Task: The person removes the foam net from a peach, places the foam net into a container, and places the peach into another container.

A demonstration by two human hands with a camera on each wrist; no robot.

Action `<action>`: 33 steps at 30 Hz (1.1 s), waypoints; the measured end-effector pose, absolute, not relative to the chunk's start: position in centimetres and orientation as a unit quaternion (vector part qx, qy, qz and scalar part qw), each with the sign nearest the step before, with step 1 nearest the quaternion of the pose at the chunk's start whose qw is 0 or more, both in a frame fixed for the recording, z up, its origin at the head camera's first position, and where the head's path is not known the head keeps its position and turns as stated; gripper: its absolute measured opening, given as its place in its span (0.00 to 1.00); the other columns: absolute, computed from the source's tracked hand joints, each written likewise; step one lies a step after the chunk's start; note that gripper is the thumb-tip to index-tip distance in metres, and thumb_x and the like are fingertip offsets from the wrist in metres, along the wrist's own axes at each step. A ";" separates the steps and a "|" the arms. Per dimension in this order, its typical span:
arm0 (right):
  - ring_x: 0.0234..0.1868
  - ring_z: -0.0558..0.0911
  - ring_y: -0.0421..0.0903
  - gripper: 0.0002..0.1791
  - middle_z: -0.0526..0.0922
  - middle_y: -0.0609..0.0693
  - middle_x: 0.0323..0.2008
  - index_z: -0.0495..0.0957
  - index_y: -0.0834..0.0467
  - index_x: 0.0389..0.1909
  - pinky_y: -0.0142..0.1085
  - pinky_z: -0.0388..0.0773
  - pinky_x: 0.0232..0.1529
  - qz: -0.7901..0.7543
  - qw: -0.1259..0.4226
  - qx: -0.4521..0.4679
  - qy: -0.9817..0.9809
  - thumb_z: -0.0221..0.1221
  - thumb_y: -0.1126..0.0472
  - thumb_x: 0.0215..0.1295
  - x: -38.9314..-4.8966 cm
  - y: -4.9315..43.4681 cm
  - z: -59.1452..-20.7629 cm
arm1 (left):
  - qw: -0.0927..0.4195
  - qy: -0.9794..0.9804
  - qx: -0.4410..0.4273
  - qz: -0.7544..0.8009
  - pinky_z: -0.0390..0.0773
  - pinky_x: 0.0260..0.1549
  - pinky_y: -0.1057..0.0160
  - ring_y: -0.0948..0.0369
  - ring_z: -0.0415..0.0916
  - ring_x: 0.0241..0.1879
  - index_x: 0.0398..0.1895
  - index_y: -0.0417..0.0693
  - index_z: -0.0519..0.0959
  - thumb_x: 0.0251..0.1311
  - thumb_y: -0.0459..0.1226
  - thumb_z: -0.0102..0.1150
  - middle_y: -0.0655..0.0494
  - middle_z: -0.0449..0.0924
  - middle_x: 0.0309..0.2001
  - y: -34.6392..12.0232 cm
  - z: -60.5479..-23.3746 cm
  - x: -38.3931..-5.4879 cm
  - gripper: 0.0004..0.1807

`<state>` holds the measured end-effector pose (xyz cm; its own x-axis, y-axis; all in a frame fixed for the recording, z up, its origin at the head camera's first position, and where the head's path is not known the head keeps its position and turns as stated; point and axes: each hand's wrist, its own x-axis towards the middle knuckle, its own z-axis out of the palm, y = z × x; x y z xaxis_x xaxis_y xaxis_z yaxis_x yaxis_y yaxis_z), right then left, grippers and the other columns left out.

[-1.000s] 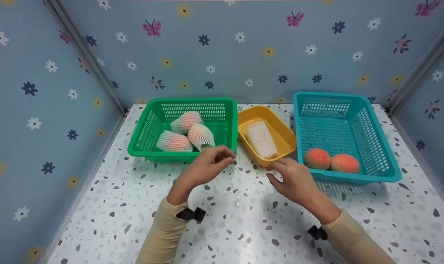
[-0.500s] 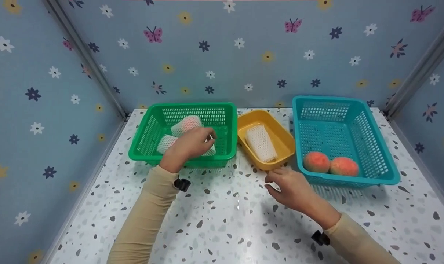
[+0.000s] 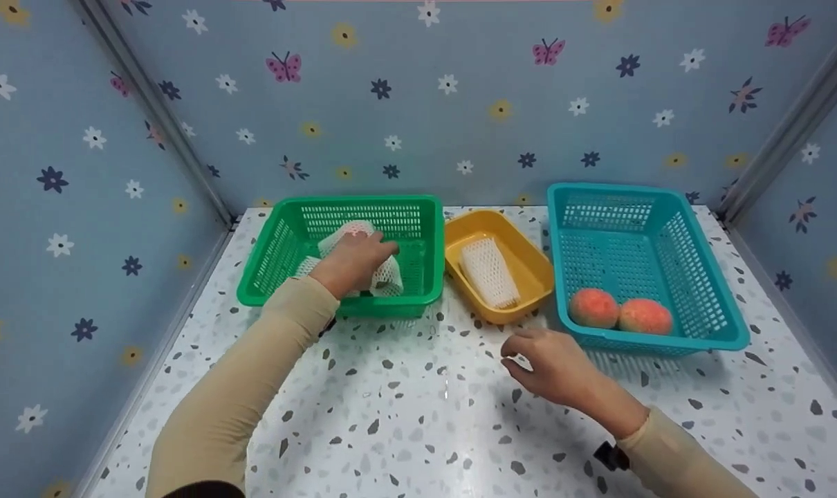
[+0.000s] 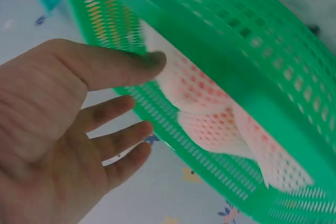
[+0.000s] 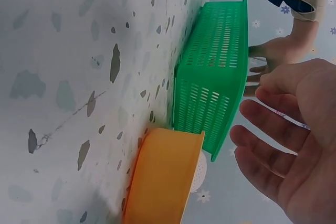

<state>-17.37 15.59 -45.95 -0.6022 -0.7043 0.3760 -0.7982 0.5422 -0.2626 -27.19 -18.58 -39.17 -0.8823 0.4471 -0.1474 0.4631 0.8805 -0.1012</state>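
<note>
My left hand (image 3: 355,261) is over the green basket (image 3: 360,200), covering part of what lies inside. In the left wrist view its thumb and fingers are spread, with nothing gripped between them. Below it in the basket lie peach-like fruits in white foam nets, one netted fruit (image 4: 197,85) close by the thumb. My right hand (image 3: 548,366) hovers loosely curled and holding nothing, in front of the yellow tray (image 3: 526,259) and to the left of the blue basket's front corner. A flat white foam net (image 3: 490,273) lies in the tray.
Two bare peach-like fruits (image 3: 593,308) lie at the front of the blue basket (image 3: 609,256). The yellow tray stands between the two baskets. A patterned wall (image 3: 453,124) rises behind the speckled table (image 3: 418,429), with side walls left and right.
My left hand has moved left and forward, from the green basket's front right corner to over the netted fruits. My right hand has drawn back slightly from the yellow tray.
</note>
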 end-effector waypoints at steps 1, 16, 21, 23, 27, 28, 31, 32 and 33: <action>0.32 0.79 0.38 0.03 0.81 0.40 0.30 0.84 0.51 0.33 0.34 0.78 0.30 0.209 0.111 0.431 -0.871 0.66 0.61 0.58 -17.3 15.6 -46.1 | 0.047 0.964 0.246 -0.092 0.74 0.50 0.45 0.46 0.75 0.46 0.60 0.49 0.73 0.57 0.29 0.66 0.43 0.75 0.53 -18.6 -39.4 -27.4 0.27; 0.33 0.80 0.39 0.03 0.82 0.40 0.30 0.83 0.50 0.32 0.36 0.78 0.32 0.207 0.078 0.407 -0.886 0.66 0.61 0.57 -16.6 16.2 -47.4 | 0.093 0.928 0.272 -0.237 0.78 0.46 0.49 0.47 0.75 0.51 0.65 0.60 0.69 0.59 0.33 0.66 0.46 0.71 0.60 -18.3 -42.9 -30.3 0.31; 0.32 0.80 0.40 0.03 0.82 0.40 0.29 0.83 0.50 0.31 0.36 0.78 0.31 0.215 0.071 0.405 -0.886 0.66 0.62 0.57 -16.6 16.6 -47.7 | 0.082 0.945 0.266 -0.173 0.76 0.49 0.47 0.46 0.74 0.52 0.62 0.58 0.74 0.60 0.32 0.65 0.46 0.73 0.58 -19.1 -44.2 -31.2 0.26; 0.32 0.80 0.39 0.03 0.82 0.39 0.29 0.83 0.50 0.31 0.35 0.78 0.31 0.217 0.074 0.405 -0.885 0.66 0.62 0.56 -16.6 16.7 -47.8 | 0.076 0.948 0.260 -0.167 0.76 0.49 0.47 0.46 0.74 0.52 0.61 0.57 0.74 0.58 0.31 0.66 0.46 0.73 0.57 -19.4 -44.7 -31.7 0.27; 0.32 0.80 0.38 0.05 0.81 0.39 0.28 0.83 0.50 0.31 0.34 0.78 0.31 0.226 0.079 0.405 -0.883 0.66 0.63 0.55 -16.8 17.0 -48.0 | 0.079 0.949 0.249 -0.175 0.76 0.49 0.47 0.45 0.73 0.51 0.60 0.56 0.74 0.56 0.29 0.67 0.45 0.74 0.55 -19.7 -45.4 -32.4 0.28; 0.32 0.80 0.38 0.05 0.81 0.39 0.28 0.83 0.50 0.31 0.34 0.78 0.31 0.228 0.078 0.404 -0.882 0.66 0.64 0.55 -16.8 17.1 -48.0 | 0.082 0.948 0.247 -0.182 0.76 0.49 0.47 0.45 0.73 0.51 0.60 0.56 0.73 0.56 0.29 0.67 0.45 0.74 0.54 -19.6 -45.5 -32.5 0.29; 0.32 0.80 0.37 0.05 0.82 0.40 0.29 0.83 0.50 0.31 0.35 0.78 0.32 0.234 0.074 0.401 -0.882 0.66 0.64 0.55 -16.8 17.3 -48.2 | 0.087 0.944 0.246 -0.201 0.76 0.48 0.47 0.46 0.72 0.50 0.61 0.57 0.72 0.56 0.30 0.67 0.45 0.74 0.53 -19.4 -45.5 -32.8 0.30; 0.32 0.80 0.37 0.05 0.82 0.40 0.29 0.83 0.51 0.31 0.34 0.79 0.32 0.237 0.071 0.400 -0.883 0.66 0.64 0.55 -16.8 17.4 -48.2 | 0.087 0.943 0.246 -0.205 0.77 0.48 0.47 0.46 0.73 0.50 0.62 0.57 0.71 0.56 0.30 0.67 0.44 0.74 0.53 -19.3 -45.5 -32.8 0.30; 0.32 0.80 0.36 0.05 0.82 0.40 0.29 0.83 0.51 0.32 0.34 0.79 0.33 0.239 0.068 0.399 -0.883 0.66 0.64 0.55 -16.8 17.5 -48.3 | 0.088 0.943 0.246 -0.204 0.77 0.48 0.48 0.46 0.73 0.50 0.62 0.57 0.71 0.57 0.31 0.67 0.45 0.74 0.53 -19.2 -45.4 -32.8 0.30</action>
